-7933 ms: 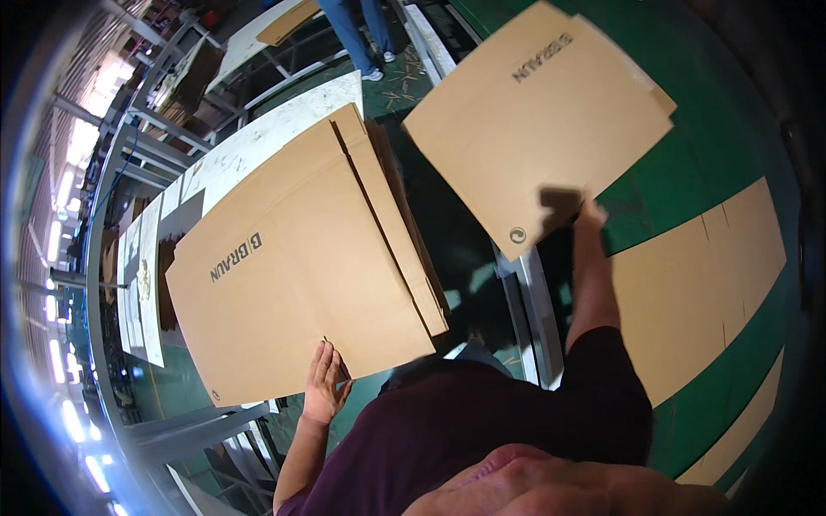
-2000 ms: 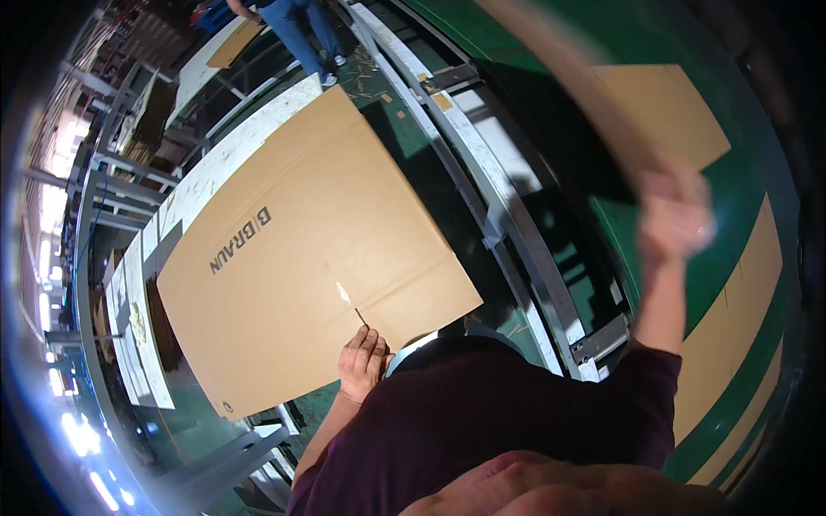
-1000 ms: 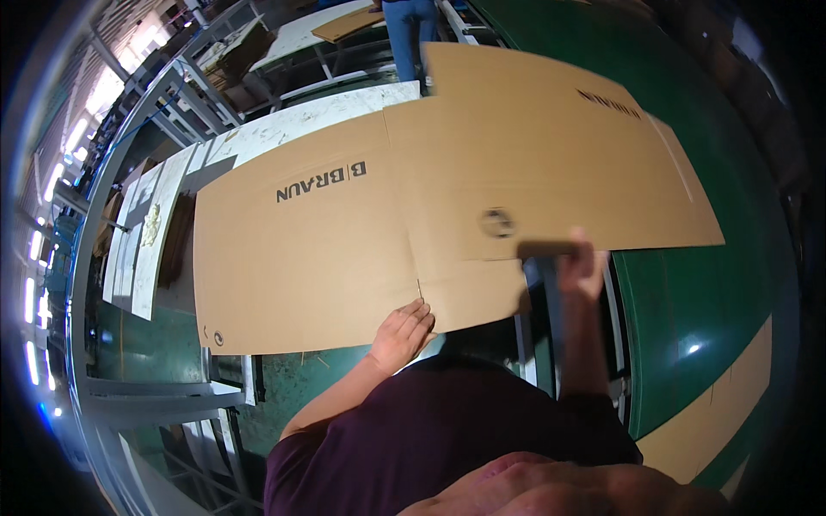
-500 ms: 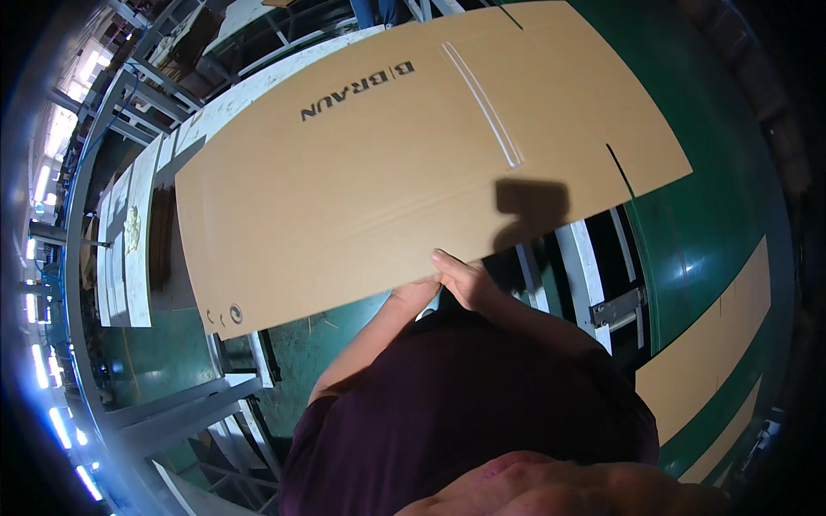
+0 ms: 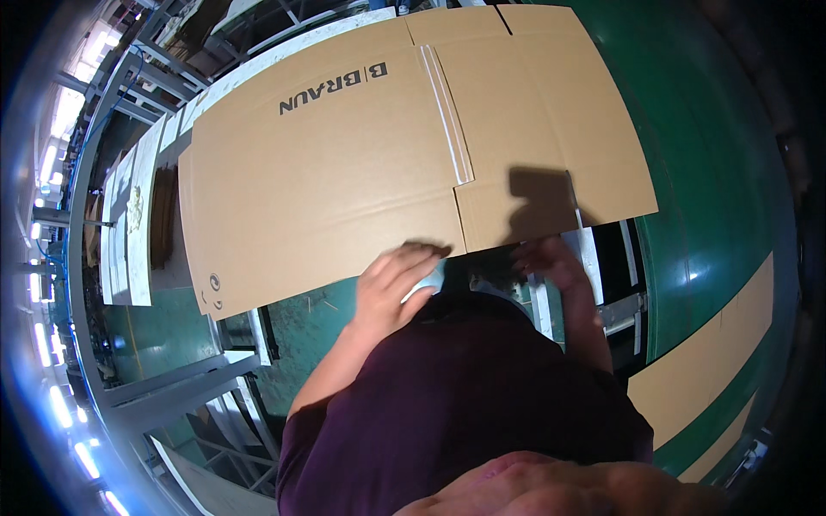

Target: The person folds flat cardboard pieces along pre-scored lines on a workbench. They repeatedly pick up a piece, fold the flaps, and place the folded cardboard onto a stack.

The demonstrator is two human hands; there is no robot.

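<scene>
Flat brown cardboard sheet (image 5: 318,181) spans upper left to upper right of the frame, dark print upper middle, white double line right of it; its left part lies over the white bench (image 5: 267,64). Left hand (image 5: 391,288) at the sheet's near edge, centre frame: thumb spread from fingers, fingertips overlapping the edge, contact unclear. Right hand (image 5: 555,261) just right of centre, by the same edge, in shadow; can't tell if its fingers are apart or together. More cardboard (image 5: 705,340) on green surface (image 5: 701,232), lower right.
</scene>
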